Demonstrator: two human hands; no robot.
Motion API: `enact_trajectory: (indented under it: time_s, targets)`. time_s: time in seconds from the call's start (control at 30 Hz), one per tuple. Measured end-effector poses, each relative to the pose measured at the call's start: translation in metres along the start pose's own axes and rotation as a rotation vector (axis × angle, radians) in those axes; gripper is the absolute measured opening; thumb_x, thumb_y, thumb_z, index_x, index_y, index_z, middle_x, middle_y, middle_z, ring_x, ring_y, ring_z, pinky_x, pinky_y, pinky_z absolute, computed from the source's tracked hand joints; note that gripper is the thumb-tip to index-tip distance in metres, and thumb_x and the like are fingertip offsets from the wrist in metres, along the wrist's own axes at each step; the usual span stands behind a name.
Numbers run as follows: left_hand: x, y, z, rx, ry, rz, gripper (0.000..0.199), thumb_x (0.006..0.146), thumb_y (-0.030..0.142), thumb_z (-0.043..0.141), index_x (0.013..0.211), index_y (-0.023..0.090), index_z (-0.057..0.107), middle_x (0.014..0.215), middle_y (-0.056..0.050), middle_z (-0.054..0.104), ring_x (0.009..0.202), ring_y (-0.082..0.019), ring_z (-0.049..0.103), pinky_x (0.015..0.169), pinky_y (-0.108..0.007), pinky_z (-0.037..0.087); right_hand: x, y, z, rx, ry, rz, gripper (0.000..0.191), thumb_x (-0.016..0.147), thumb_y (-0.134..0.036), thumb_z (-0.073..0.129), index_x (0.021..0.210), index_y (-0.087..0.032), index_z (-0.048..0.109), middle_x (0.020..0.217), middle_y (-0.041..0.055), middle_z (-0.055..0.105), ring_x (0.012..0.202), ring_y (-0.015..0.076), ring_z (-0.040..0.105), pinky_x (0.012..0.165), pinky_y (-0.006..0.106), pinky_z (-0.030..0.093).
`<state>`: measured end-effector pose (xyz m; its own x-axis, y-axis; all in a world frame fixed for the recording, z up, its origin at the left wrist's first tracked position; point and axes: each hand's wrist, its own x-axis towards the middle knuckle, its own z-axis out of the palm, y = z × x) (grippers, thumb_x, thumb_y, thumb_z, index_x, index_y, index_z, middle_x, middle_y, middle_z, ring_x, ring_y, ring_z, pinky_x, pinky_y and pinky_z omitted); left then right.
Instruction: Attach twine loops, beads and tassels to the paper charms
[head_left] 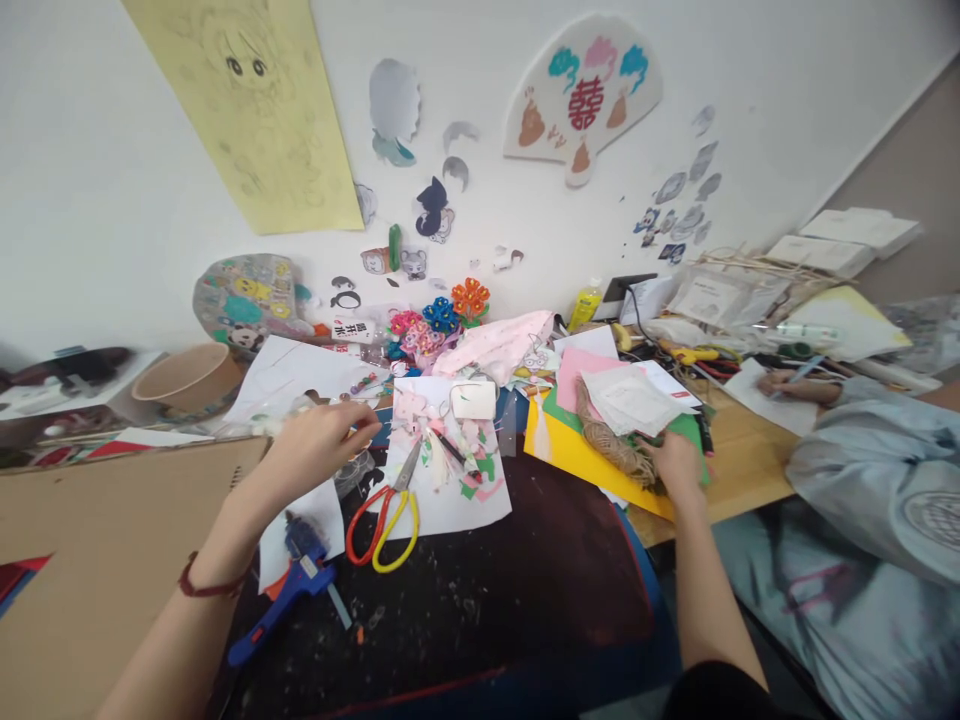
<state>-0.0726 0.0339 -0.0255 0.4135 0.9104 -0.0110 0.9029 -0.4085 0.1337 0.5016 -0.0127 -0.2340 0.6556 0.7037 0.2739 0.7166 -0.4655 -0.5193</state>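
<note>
The right hand's [679, 465] fingers meet the near end of a bundle of brown twine [611, 435] at its ten o'clock; whether they grip it cannot be told. The left hand [326, 440] hovers over the worktable [540, 560], fingers curled, narrowly spaced from the thumb; whether they pinch anything is unclear. From the right hand, white packets [634, 398] lie at eleven o'clock and a yellow sheet [559, 445] at nine; at two, another person's hand [780, 383] holds a pen over white paper [780, 408]. From the left hand, red-and-yellow scissors [403, 483] rest between four and five o'clock on a scrap-strewn white sheet [472, 510], a blue glue gun [304, 580] near six, cardboard [112, 570] at eight, and bright flowers [441, 315] between one and two.
</note>
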Motion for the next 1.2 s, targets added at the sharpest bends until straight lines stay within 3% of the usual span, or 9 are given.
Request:
enact_trajectory:
  time_s: [0.13, 0.3, 0.53, 0.67, 0.77, 0.8, 0.9, 1.03, 1.2]
  targets:
    - [-0.008, -0.006, 0.002, -0.081, -0.017, 0.003, 0.039, 0.101, 0.047, 0.041, 0.1, 0.024, 0.072, 0.097, -0.004, 0.077, 0.087, -0.023, 0.068, 0.073, -0.031, 0.042, 0.004, -0.016, -0.002, 0.022, -0.133, 0.104, 0.04, 0.097, -0.038, 0.065, 0.129, -0.016, 0.062, 0.13, 0.012, 0.064, 0.112, 0.0239, 0.066, 0.094, 0.045, 0.058]
    - [-0.011, -0.009, 0.007, -0.115, -0.043, -0.013, 0.036, 0.1, 0.046, 0.043, 0.098, 0.025, 0.072, 0.097, -0.003, 0.077, 0.087, -0.022, 0.068, 0.073, -0.03, 0.042, 0.002, -0.024, -0.018, 0.085, -0.185, 0.193, 0.038, 0.097, -0.038, 0.065, 0.129, -0.017, 0.062, 0.132, 0.0121, 0.063, 0.113, 0.0238, 0.066, 0.095, 0.045, 0.058]
    - [-0.012, 0.002, 0.009, -0.161, -0.052, 0.032, 0.037, 0.1, 0.046, 0.043, 0.097, 0.023, 0.073, 0.096, -0.004, 0.077, 0.086, -0.023, 0.068, 0.072, -0.03, 0.04, 0.004, -0.024, -0.07, 0.308, -0.14, 0.285, 0.038, 0.097, -0.038, 0.064, 0.129, -0.017, 0.062, 0.131, 0.0108, 0.063, 0.113, 0.0242, 0.066, 0.095, 0.046, 0.058]
    - [-0.007, 0.011, 0.019, -0.241, -0.048, 0.113, 0.036, 0.1, 0.042, 0.045, 0.091, 0.021, 0.073, 0.087, -0.006, 0.075, 0.076, -0.022, 0.065, 0.068, -0.03, 0.036, -0.005, -0.039, -0.101, 0.592, -0.132, 0.185, 0.037, 0.098, -0.038, 0.064, 0.128, -0.016, 0.062, 0.127, 0.0103, 0.065, 0.108, 0.0224, 0.067, 0.091, 0.044, 0.059]
    - [-0.004, 0.03, 0.025, -0.319, -0.036, 0.19, 0.036, 0.1, 0.042, 0.048, 0.086, 0.02, 0.073, 0.083, -0.007, 0.074, 0.074, -0.022, 0.064, 0.067, -0.03, 0.033, -0.014, -0.068, -0.121, 0.762, -0.182, 0.07, 0.024, 0.099, -0.037, 0.061, 0.116, -0.022, 0.068, 0.119, 0.0075, 0.068, 0.099, 0.0177, 0.068, 0.084, 0.034, 0.059]
    - [-0.003, 0.04, 0.027, -0.359, -0.04, 0.221, 0.036, 0.099, 0.042, 0.049, 0.086, 0.02, 0.074, 0.083, -0.007, 0.074, 0.074, -0.021, 0.064, 0.067, -0.03, 0.033, -0.017, -0.082, -0.127, 0.81, -0.172, 0.031, 0.028, 0.097, -0.037, 0.064, 0.114, -0.014, 0.066, 0.107, 0.0061, 0.069, 0.088, 0.0158, 0.068, 0.077, 0.034, 0.06]
    - [-0.003, 0.077, 0.03, -0.517, -0.074, 0.322, 0.035, 0.099, 0.043, 0.052, 0.085, 0.019, 0.075, 0.081, -0.007, 0.075, 0.073, -0.02, 0.064, 0.069, -0.029, 0.038, -0.029, -0.132, -0.142, 0.951, -0.2, -0.089, 0.025, 0.084, -0.037, 0.079, 0.096, -0.017, 0.07, 0.075, 0.0006, 0.068, 0.068, 0.0126, 0.063, 0.065, 0.025, 0.053]
    - [-0.004, 0.132, 0.037, -0.798, -0.142, 0.437, 0.044, 0.1, 0.05, 0.05, 0.088, 0.018, 0.076, 0.083, -0.009, 0.077, 0.075, -0.018, 0.066, 0.072, -0.029, 0.044, -0.048, -0.205, -0.16, 1.097, -0.323, -0.26, 0.025, 0.08, -0.04, 0.081, 0.088, -0.019, 0.07, 0.068, 0.0001, 0.067, 0.064, 0.0133, 0.061, 0.063, 0.027, 0.05]
    - [0.008, 0.175, 0.048, -1.196, -0.223, 0.461, 0.081, 0.101, 0.069, 0.011, 0.131, 0.013, 0.063, 0.12, -0.02, 0.074, 0.08, -0.018, 0.071, 0.064, -0.027, 0.05, -0.073, -0.266, -0.171, 1.207, -0.475, -0.407, 0.025, 0.081, -0.041, 0.08, 0.092, -0.021, 0.068, 0.07, -0.0008, 0.067, 0.059, 0.0129, 0.06, 0.06, 0.028, 0.05]
